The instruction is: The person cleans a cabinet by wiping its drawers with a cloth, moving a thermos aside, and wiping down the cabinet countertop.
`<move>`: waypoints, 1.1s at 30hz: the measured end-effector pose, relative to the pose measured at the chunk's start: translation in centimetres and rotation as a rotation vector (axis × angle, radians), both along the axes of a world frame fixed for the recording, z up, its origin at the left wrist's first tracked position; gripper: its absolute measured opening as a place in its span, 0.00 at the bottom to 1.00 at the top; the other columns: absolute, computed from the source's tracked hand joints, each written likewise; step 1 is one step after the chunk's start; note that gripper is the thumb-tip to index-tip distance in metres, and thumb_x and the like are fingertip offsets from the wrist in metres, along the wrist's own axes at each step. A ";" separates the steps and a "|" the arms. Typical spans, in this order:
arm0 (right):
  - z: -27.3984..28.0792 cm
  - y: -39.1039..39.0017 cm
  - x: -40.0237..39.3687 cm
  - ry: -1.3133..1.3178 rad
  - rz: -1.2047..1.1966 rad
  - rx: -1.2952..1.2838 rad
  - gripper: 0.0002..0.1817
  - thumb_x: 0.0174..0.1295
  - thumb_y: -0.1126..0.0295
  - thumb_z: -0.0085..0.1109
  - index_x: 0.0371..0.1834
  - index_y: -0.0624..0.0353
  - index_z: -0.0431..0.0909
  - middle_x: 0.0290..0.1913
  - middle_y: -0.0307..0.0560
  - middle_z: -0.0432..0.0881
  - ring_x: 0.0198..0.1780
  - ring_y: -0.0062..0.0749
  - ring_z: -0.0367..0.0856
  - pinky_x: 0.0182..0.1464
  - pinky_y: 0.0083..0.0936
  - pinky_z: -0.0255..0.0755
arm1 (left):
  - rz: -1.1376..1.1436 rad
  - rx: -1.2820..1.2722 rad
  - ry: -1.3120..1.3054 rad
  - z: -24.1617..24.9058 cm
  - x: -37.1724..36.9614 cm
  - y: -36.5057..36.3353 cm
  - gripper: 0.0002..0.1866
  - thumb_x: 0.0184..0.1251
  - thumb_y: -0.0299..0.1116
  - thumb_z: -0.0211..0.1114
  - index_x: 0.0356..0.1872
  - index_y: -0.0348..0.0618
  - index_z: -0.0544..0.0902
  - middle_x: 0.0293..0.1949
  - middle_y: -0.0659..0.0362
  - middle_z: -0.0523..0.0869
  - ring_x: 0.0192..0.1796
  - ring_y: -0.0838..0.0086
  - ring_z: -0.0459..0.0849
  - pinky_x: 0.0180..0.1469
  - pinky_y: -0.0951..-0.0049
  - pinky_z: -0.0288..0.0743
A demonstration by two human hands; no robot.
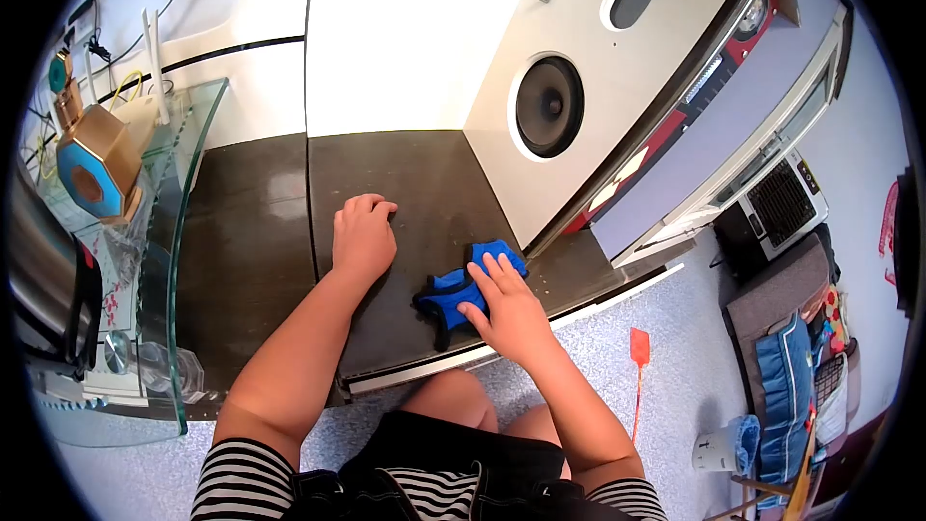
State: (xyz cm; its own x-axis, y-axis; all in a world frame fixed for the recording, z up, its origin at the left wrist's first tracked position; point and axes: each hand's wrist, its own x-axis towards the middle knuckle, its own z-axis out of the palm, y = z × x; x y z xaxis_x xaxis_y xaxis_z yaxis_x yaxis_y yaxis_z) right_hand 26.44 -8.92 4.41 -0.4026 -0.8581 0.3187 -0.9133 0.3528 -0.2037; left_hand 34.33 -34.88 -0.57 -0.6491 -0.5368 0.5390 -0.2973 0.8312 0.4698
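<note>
My left hand (365, 236) rests on the dark cabinet top (405, 178), its fingers curled in and nothing showing in them. To its right lies a blue fabric piece with black edging (451, 305), crumpled near the front edge of the top. My right hand (503, 307) lies over this fabric with the fingers stretched out and spread, the fingertips on its upper part. Part of the fabric is hidden beneath the hand.
At left, a glass shelf (179, 260) holds a steel kettle (48, 270) and a gold-and-blue hexagonal object (96, 164). A white speaker panel (502, 169) stands behind. An orange fly swatter (640, 347) is by the floor at right, near a white bin (714, 452).
</note>
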 end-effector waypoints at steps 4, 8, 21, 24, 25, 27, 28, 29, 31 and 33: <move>-0.2 -1.8 -0.9 0.021 -0.033 0.037 0.34 0.71 0.50 0.64 0.73 0.62 0.75 0.75 0.67 0.72 0.78 0.65 0.66 0.79 0.50 0.62 | 0.000 0.021 -0.018 0.3 0.1 0.1 0.15 0.66 0.23 0.62 0.51 0.49 0.88 0.59 0.59 0.83 0.67 0.60 0.76 0.68 0.57 0.68; -1.7 -7.3 -5.4 0.100 -0.076 0.062 0.35 0.73 0.46 0.58 0.74 0.61 0.74 0.76 0.67 0.71 0.79 0.66 0.65 0.79 0.50 0.61 | 0.007 0.021 -0.034 0.3 -0.1 0.2 0.18 0.66 0.22 0.62 0.56 0.45 0.84 0.61 0.57 0.82 0.68 0.59 0.75 0.69 0.56 0.67; -2.5 -25.4 -15.3 0.097 -0.339 0.152 0.36 0.77 0.42 0.49 0.79 0.54 0.68 0.81 0.58 0.66 0.83 0.60 0.59 0.78 0.57 0.59 | 0.027 0.006 -0.019 0.8 0.0 0.5 0.22 0.66 0.21 0.61 0.62 0.41 0.79 0.62 0.54 0.80 0.69 0.57 0.74 0.71 0.55 0.65; -2.3 -24.8 -15.3 0.087 -0.299 0.150 0.36 0.76 0.42 0.51 0.78 0.53 0.70 0.79 0.57 0.68 0.81 0.59 0.61 0.78 0.53 0.62 | 0.022 -0.002 -0.021 0.4 -0.1 0.5 0.21 0.67 0.22 0.61 0.62 0.42 0.79 0.61 0.55 0.80 0.68 0.58 0.74 0.71 0.55 0.66; -2.2 -24.1 -15.0 0.090 -0.305 0.149 0.36 0.76 0.42 0.51 0.78 0.53 0.70 0.79 0.57 0.68 0.81 0.59 0.61 0.78 0.53 0.62 | 0.031 -0.004 -0.019 0.2 -0.1 0.3 0.21 0.67 0.22 0.61 0.62 0.43 0.80 0.61 0.56 0.80 0.69 0.58 0.74 0.71 0.56 0.66; -2.2 -21.8 -13.9 0.104 -0.233 0.130 0.35 0.75 0.42 0.53 0.75 0.54 0.74 0.77 0.58 0.72 0.80 0.60 0.65 0.77 0.49 0.65 | 0.030 -0.004 -0.008 0.3 -0.1 0.2 0.21 0.68 0.22 0.60 0.62 0.44 0.80 0.61 0.56 0.81 0.69 0.59 0.74 0.71 0.56 0.66; -2.3 -20.4 -13.0 0.143 -0.204 0.079 0.33 0.73 0.44 0.57 0.73 0.55 0.77 0.75 0.60 0.75 0.78 0.62 0.67 0.76 0.46 0.66 | 0.036 0.022 -0.038 0.6 -0.1 0.2 0.21 0.68 0.22 0.60 0.61 0.45 0.80 0.61 0.56 0.81 0.69 0.59 0.74 0.71 0.56 0.66; -2.3 -18.8 -12.2 0.141 -0.190 0.093 0.33 0.74 0.44 0.55 0.74 0.55 0.76 0.75 0.61 0.74 0.78 0.62 0.68 0.77 0.46 0.66 | 0.042 0.048 -0.066 0.8 -0.1 0.2 0.21 0.68 0.22 0.59 0.61 0.45 0.80 0.61 0.56 0.81 0.69 0.59 0.74 0.71 0.56 0.66; -1.7 -15.2 -9.6 0.142 -0.165 0.100 0.33 0.75 0.45 0.55 0.74 0.55 0.75 0.75 0.62 0.74 0.77 0.61 0.69 0.77 0.45 0.65 | 0.038 0.039 -0.046 0.8 -0.1 0.2 0.21 0.65 0.22 0.60 0.60 0.44 0.82 0.61 0.56 0.82 0.69 0.59 0.75 0.70 0.57 0.67; -1.8 -11.5 -7.3 0.160 -0.133 0.061 0.32 0.74 0.47 0.58 0.73 0.55 0.76 0.73 0.62 0.76 0.76 0.62 0.71 0.76 0.45 0.66 | 0.043 0.029 -0.040 0.8 -0.1 0.1 0.22 0.63 0.21 0.61 0.59 0.42 0.83 0.60 0.56 0.83 0.68 0.60 0.76 0.70 0.58 0.67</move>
